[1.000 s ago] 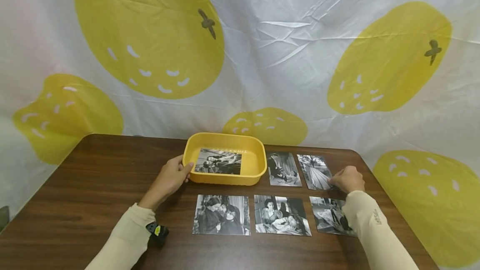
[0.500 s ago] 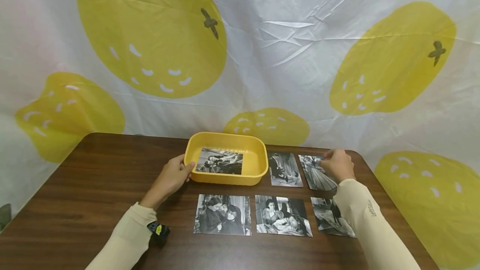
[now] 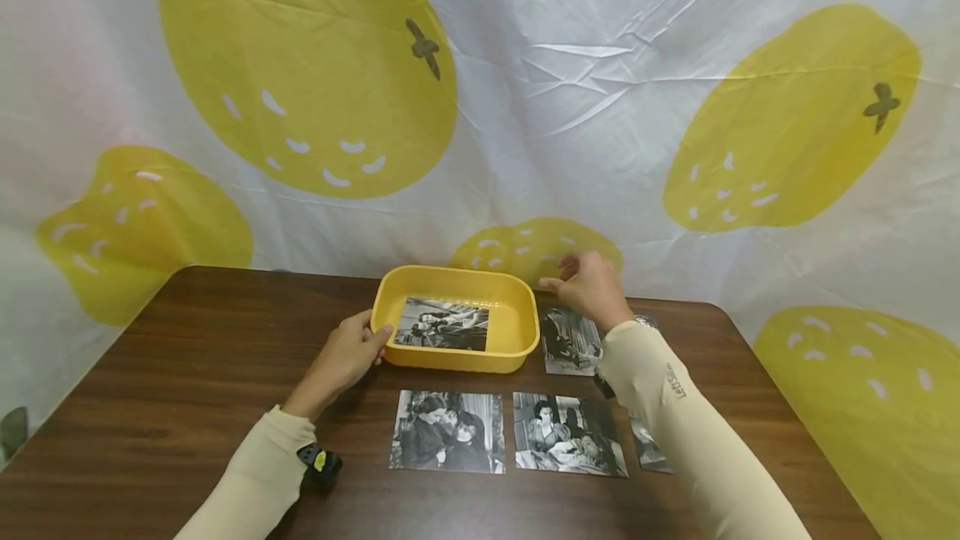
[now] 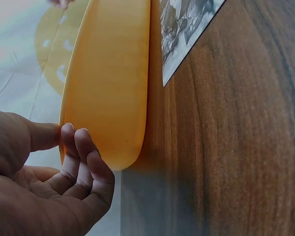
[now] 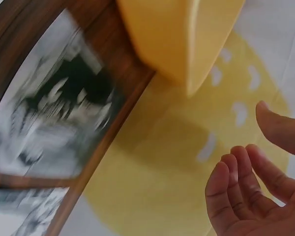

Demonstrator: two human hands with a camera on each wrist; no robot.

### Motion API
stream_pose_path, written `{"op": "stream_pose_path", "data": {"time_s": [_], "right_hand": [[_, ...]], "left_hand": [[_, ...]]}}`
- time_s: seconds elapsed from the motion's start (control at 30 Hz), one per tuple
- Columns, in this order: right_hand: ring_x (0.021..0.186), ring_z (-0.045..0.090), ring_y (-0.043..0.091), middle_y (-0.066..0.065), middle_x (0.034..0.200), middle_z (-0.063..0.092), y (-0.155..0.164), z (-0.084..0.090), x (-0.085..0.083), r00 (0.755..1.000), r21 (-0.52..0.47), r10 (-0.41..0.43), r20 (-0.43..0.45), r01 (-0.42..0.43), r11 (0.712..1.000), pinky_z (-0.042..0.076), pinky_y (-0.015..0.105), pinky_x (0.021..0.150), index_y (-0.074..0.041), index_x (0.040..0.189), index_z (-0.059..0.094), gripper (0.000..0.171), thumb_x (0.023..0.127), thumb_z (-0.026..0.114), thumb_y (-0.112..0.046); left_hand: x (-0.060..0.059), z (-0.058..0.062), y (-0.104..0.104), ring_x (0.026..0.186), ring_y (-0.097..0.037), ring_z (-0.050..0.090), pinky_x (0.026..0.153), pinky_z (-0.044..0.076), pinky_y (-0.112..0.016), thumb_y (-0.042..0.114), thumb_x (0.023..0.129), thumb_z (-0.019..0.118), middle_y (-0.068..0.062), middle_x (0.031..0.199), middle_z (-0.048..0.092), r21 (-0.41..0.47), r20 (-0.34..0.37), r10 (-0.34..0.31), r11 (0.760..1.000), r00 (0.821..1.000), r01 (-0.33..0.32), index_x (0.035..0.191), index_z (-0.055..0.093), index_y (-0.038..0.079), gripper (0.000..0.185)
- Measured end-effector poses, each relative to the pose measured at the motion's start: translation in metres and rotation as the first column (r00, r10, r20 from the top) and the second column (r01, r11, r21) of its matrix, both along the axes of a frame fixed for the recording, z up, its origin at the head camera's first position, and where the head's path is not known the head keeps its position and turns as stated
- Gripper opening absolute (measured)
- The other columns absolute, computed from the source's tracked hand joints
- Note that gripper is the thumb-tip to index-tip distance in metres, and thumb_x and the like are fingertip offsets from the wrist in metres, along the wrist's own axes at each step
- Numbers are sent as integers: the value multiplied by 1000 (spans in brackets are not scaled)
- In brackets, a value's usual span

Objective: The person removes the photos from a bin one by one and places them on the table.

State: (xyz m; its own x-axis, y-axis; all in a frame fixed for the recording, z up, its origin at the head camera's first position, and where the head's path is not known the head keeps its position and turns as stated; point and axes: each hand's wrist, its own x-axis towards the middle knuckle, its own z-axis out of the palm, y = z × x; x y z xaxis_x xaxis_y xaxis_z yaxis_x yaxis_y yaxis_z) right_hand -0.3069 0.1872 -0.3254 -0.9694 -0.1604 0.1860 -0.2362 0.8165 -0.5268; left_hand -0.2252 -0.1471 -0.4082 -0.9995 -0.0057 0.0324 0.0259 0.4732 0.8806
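Observation:
A yellow tray [image 3: 525, 332] stands at the middle back of the brown table [image 3: 187, 348], with one black-and-white photo [image 3: 442, 325] lying in it. My left hand [image 3: 360, 344] holds the tray's left end, thumb on the rim and fingers by the outer wall, as the left wrist view shows at the tray [image 4: 113, 88] and hand [image 4: 64, 162]. My right hand [image 3: 581, 282] hovers empty above the tray's far right corner, fingers relaxed; the right wrist view shows this hand [image 5: 250, 182] bare beside the tray [image 5: 182, 34].
Several photos lie on the table: one right of the tray [image 3: 570, 342], two in the front row [image 3: 447, 432] [image 3: 567, 433], and others partly hidden under my right forearm [image 3: 647, 455]. A white cloth with yellow fruit prints [image 3: 525, 107] hangs behind the table.
My right hand left the far-right photo and swung up and left to the tray's far right corner, holding nothing. My left hand stayed on the tray.

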Motion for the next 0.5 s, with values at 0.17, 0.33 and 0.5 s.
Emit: {"op": "stream_pose_path", "data": {"time_s": [0.17, 0.33, 0.5], "right_hand": [[105, 64, 37, 21, 113, 69, -36, -7, -5, 995, 53, 88, 42, -90, 995, 51, 48, 92, 7, 122, 65, 51, 88, 81, -28], [116, 60, 38, 21, 126, 65, -67, -25, -10, 975, 117, 158, 156, -178, 977, 49, 48, 98, 6, 128, 63, 59, 86, 83, -30], [104, 64, 31, 16, 113, 69, -87, -49, -16, 951, 177, 193, 243, -239, 955, 49, 43, 95, 5, 118, 66, 59, 78, 90, -31]], "left_hand": [[-1, -1, 0, 65, -19, 57, 54, 41, -25, 14, 106, 53, -8, 74, 60, -2, 0, 4, 1000, 1000, -4, 134, 53, -9, 36], [0, -2, -1, 65, -20, 58, 54, 41, -26, 14, 106, 53, -9, 75, 60, -3, -5, 1, 1000, 1000, -1, 134, 52, -10, 36], [2, -2, 0, 64, -19, 57, 54, 41, -26, 13, 106, 54, -9, 74, 60, -8, -11, -5, 1000, 1000, 5, 133, 53, -9, 34]]}}
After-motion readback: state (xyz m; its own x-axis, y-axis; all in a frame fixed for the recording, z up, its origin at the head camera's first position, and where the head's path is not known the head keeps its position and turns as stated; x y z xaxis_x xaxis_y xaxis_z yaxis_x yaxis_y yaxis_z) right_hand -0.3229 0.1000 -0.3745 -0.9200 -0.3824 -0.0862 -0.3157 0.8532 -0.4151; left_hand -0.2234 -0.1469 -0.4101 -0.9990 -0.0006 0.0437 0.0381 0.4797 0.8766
